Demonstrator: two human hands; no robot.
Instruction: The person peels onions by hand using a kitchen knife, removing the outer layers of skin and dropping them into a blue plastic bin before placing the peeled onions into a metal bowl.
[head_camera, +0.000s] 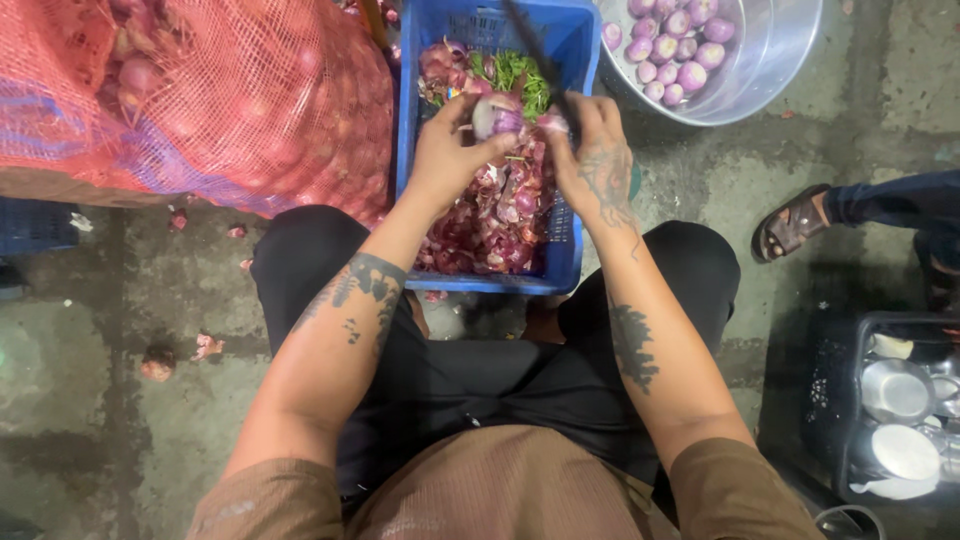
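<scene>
While the blue crate (575, 40) of peelings lies below, an onion (495, 117) is gripped by the left hand (450, 150). A knife (535, 50) is clenched in the right hand (595, 150).

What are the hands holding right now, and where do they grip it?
The left hand cups a partly peeled onion around its side. The right hand grips a knife by its handle.

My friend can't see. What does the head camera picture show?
Two hands, left hand and right hand, peel a red onion with a knife over a blue crate of onion skins. Peeled onions fill a metal bowl.
</scene>
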